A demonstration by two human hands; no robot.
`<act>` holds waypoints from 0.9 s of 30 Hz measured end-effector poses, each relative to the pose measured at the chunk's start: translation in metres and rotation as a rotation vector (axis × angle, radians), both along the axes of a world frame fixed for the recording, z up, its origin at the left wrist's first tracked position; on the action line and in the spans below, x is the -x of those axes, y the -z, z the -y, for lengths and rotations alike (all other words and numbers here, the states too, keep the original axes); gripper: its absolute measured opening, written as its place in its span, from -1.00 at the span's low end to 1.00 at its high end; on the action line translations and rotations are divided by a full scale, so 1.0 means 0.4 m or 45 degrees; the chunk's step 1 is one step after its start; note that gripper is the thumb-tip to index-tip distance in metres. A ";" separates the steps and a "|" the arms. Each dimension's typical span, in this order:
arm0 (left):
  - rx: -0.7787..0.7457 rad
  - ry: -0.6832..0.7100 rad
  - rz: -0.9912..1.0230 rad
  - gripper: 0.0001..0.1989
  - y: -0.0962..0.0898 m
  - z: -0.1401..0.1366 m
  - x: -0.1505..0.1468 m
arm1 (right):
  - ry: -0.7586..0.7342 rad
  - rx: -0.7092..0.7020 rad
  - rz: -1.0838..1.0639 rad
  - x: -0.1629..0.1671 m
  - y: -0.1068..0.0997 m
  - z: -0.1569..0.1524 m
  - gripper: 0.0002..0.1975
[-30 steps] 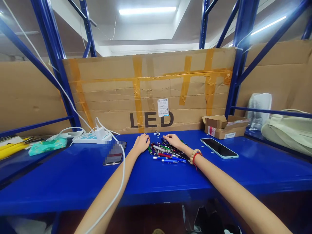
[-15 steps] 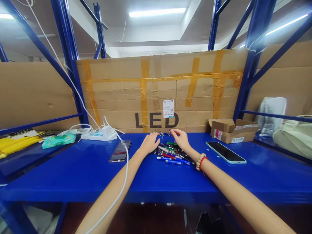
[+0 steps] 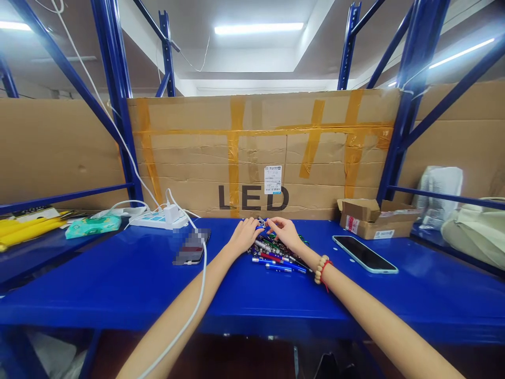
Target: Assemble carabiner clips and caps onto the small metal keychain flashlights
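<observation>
A pile of small metal tubes (image 3: pixel 272 255) in blue, red, green, silver and black, like keychain penlights with clasps, lies on the blue table (image 3: pixel 158 295). My left hand (image 3: pixel 245 235) is at the pile's left back edge, its fingers bent around one small blue tube (image 3: pixel 260 227) with a shiny metal end. From the right, my right hand (image 3: pixel 284 231) reaches over the pile. Its thumb and forefinger are pinched close to that metal end; what they grip is too small to tell. Two loose blue tubes (image 3: pixel 279 267) lie at the pile's front.
On the right lie a phone (image 3: pixel 365 253) and an open cardboard box (image 3: pixel 373 221). Left are a dark phone (image 3: pixel 192 247), a power strip (image 3: pixel 152 220) and a teal packet (image 3: pixel 93 226). A white cable (image 3: pixel 199 300) hangs across my left forearm. Cardboard (image 3: pixel 189 158) walls the back.
My right hand has moved left and a little nearer, bringing its fingertips up to my left hand's. My left fingers have closed around the blue tube. The view has tilted slightly.
</observation>
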State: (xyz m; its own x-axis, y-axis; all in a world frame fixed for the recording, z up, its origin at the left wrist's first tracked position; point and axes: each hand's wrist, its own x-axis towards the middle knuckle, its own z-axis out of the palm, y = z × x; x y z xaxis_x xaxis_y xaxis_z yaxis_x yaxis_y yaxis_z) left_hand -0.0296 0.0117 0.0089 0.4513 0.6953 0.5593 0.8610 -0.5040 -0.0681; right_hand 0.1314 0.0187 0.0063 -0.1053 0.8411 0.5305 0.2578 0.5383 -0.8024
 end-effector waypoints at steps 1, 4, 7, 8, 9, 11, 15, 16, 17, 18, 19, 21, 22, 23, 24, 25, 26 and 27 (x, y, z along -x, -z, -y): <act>-0.004 -0.010 0.001 -0.74 0.000 0.001 0.002 | 0.015 0.009 -0.003 -0.002 0.001 -0.001 -0.61; -0.010 -0.021 -0.003 -0.73 -0.002 0.003 0.009 | 0.054 0.022 -0.001 -0.007 0.003 -0.004 -0.63; -0.013 -0.020 -0.015 -0.73 -0.005 0.001 0.014 | 0.068 0.012 0.017 -0.010 0.004 -0.005 -0.65; -0.013 -0.015 -0.019 -0.73 -0.006 0.000 0.014 | 0.069 0.004 0.023 -0.011 0.005 -0.005 -0.66; -0.011 -0.007 -0.024 -0.73 -0.006 0.000 0.015 | 0.070 -0.006 0.028 -0.012 0.005 -0.006 -0.67; -0.004 0.014 -0.036 -0.73 -0.006 0.000 0.013 | 0.064 -0.026 0.035 -0.013 0.007 -0.007 -0.68; 0.015 0.041 -0.048 -0.73 -0.009 0.007 0.004 | 0.037 -0.054 0.037 -0.016 0.012 -0.013 -0.68; 0.018 0.041 -0.047 -0.73 -0.009 0.009 0.001 | 0.037 -0.060 0.034 -0.015 0.013 -0.014 -0.68; 0.022 0.039 -0.045 -0.73 -0.010 0.012 -0.001 | 0.041 -0.066 0.032 -0.015 0.014 -0.015 -0.68; 0.026 0.035 -0.041 -0.72 -0.011 0.014 -0.003 | 0.049 -0.073 0.030 -0.015 0.014 -0.016 -0.67; 0.031 0.028 -0.035 -0.72 -0.011 0.015 -0.004 | 0.059 -0.080 0.030 -0.014 0.014 -0.016 -0.67; 0.042 0.001 -0.013 -0.72 -0.011 0.015 -0.003 | 0.086 -0.099 0.041 -0.013 0.012 -0.015 -0.67; 0.047 -0.019 0.005 -0.73 -0.011 0.014 -0.001 | 0.103 -0.112 0.050 -0.013 0.011 -0.014 -0.67; 0.051 -0.041 0.029 -0.73 -0.012 0.013 0.000 | 0.121 -0.129 0.063 -0.013 0.010 -0.014 -0.67; 0.055 -0.066 0.058 -0.73 -0.012 0.011 0.003 | 0.140 -0.148 0.079 -0.014 0.009 -0.013 -0.69; 0.059 -0.092 0.090 -0.74 -0.013 0.010 0.005 | 0.157 -0.170 0.098 -0.015 0.008 -0.012 -0.71; 0.064 -0.115 0.125 -0.75 -0.013 0.010 0.007 | 0.172 -0.192 0.123 -0.016 0.008 -0.011 -0.73; 0.071 -0.135 0.159 -0.76 -0.014 0.010 0.008 | 0.184 -0.215 0.152 -0.018 0.008 -0.011 -0.75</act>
State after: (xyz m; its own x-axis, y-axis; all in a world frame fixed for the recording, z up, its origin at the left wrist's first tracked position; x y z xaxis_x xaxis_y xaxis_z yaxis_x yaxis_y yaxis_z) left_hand -0.0329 0.0077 0.0146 0.3032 0.7670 0.5654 0.9096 -0.4099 0.0682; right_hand 0.1384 0.0232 0.0030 -0.0610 0.7524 0.6559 0.4290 0.6131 -0.6634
